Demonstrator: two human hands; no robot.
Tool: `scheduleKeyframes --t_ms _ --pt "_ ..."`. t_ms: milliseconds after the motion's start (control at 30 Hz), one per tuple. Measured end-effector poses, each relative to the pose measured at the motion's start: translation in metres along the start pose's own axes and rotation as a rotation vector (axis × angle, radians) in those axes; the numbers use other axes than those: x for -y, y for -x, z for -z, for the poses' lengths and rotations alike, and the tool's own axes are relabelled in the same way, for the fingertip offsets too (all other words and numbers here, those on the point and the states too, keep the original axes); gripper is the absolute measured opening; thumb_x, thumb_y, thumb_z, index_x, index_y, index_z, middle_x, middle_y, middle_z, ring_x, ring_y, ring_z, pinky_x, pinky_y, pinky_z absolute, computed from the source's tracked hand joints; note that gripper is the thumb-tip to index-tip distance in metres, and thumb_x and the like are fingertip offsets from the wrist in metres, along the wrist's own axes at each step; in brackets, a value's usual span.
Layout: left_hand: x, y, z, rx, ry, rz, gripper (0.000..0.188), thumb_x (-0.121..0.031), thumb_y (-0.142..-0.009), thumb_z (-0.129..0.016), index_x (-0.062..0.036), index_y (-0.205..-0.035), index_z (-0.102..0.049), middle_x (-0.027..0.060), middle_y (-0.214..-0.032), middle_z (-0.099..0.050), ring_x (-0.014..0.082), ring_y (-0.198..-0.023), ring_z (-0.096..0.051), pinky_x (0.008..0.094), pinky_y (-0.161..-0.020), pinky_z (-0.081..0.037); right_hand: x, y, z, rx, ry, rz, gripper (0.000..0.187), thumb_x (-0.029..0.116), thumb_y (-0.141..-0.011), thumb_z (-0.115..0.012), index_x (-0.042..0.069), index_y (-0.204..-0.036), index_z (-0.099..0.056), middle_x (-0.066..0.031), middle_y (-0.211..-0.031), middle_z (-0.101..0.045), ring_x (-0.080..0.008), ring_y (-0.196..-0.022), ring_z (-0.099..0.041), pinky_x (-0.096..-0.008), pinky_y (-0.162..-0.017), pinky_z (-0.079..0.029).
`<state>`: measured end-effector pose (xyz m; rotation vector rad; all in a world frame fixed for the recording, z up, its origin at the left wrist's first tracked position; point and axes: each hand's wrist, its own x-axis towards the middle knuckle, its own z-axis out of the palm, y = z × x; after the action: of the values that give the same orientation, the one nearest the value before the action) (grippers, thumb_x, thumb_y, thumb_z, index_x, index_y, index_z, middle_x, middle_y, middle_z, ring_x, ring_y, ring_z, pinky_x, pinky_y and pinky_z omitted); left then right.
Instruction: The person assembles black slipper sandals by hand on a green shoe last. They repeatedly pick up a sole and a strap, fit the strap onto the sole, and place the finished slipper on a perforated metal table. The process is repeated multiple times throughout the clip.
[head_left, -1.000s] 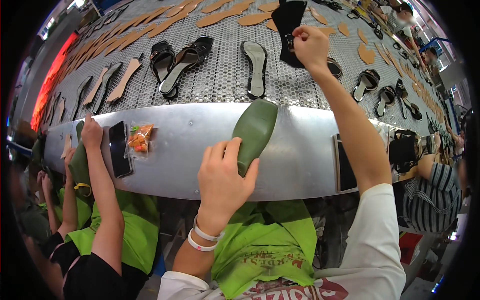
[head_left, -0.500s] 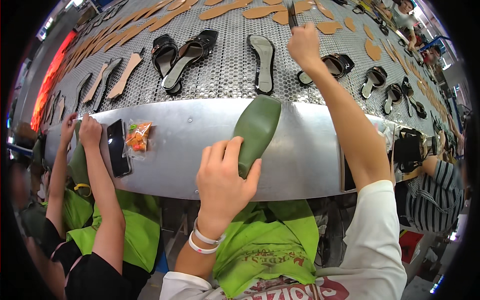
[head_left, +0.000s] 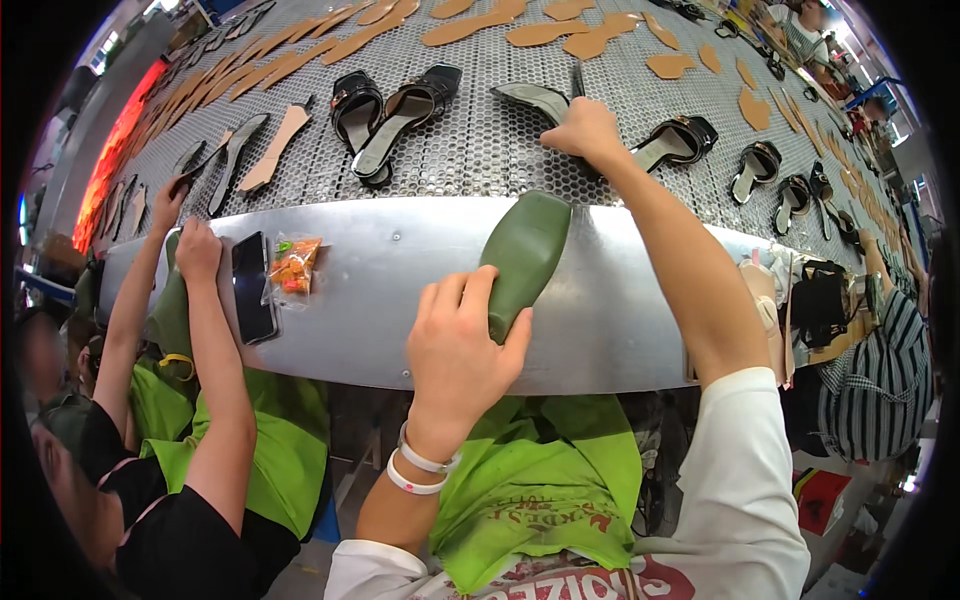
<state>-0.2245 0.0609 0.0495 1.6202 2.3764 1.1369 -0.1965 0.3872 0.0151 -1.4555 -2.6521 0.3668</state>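
Note:
My left hand (head_left: 468, 335) is wrapped around the narrow end of a green shoe last (head_left: 528, 245), holding it above the metal table edge, its broad end pointing away from me. Farther out, over the perforated surface, my right hand (head_left: 585, 132) is closed on a slim dark tool (head_left: 577, 78) that sticks up from the fist. Its fingers also meet a black-edged shoe sole (head_left: 535, 97) with a grey inner face, which lies slanted, its near end hidden by the hand. A black sandal (head_left: 675, 143) lies just right of that hand, and a pair of black sandals (head_left: 400, 115) to the left.
Tan insole pieces (head_left: 470, 28) cover the far perforated surface. A phone (head_left: 254, 288) and a small bag of orange snacks (head_left: 294, 268) lie on the metal ledge (head_left: 370, 330). At left, a co-worker's hands (head_left: 198, 250) hold another green last. Another person in stripes (head_left: 875, 390) sits at right.
My right hand has come down and nearer, onto the sole, with the tool still in it. The sole has swung from upright to slanted. The last stays in my left hand.

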Motion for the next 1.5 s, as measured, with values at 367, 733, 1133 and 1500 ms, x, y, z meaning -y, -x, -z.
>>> scheduleKeyframes --t_ms 367,733,1133,1500 --pt "-0.008 0.025 0.021 -0.043 0.621 -0.138 0.051 -0.026 -0.076 -0.076 0.0042 -0.114 -0.060 0.0171 -0.110 -0.064 0.0292 -0.099 -0.061 0.0351 -0.084 -0.049 0.006 0.237 0.100 0.141 -1.585 0.220 0.034 0.008 -0.074 -0.057 -0.002 -0.106 -0.062 -0.0115 -0.098 -0.065 -0.0171 -0.087 -0.062 -0.0301 -0.078 -0.051" --pt "-0.055 0.107 0.009 0.562 1.387 0.406 0.063 0.001 -0.079 -0.068 0.0003 -0.134 -0.036 0.0157 -0.124 -0.055 0.0238 -0.116 -0.055 0.0366 -0.102 -0.041 -0.016 0.410 -0.009 0.441 -1.946 -0.053 0.031 0.022 -0.103 -0.047 -0.001 -0.122 -0.056 -0.0078 -0.113 -0.064 -0.0151 -0.099 -0.059 -0.0317 -0.090 -0.047" --pt "0.015 0.027 0.044 0.244 -0.215 0.023 0.040 -0.011 -0.076 -0.078 0.0027 -0.107 -0.056 0.0234 -0.101 -0.065 0.0319 -0.081 -0.066 0.0352 -0.069 -0.051 -0.006 0.392 -0.033 0.339 -2.041 -0.109 0.071 0.042 -0.097 -0.054 0.000 -0.144 -0.023 -0.0224 -0.133 -0.048 -0.0314 -0.117 -0.055 -0.0432 -0.095 -0.048" --pt "-0.025 0.112 0.044 0.191 0.246 0.101 0.050 -0.021 -0.077 -0.079 0.0075 -0.112 -0.059 0.0189 -0.095 -0.066 0.0282 -0.071 -0.067 0.0345 -0.063 -0.053 0.055 0.362 -0.029 0.153 -2.077 -0.347 0.076 0.057 -0.091 -0.053 0.001 -0.140 -0.038 -0.0128 -0.137 -0.049 -0.0263 -0.122 -0.052 -0.0430 -0.104 -0.041"
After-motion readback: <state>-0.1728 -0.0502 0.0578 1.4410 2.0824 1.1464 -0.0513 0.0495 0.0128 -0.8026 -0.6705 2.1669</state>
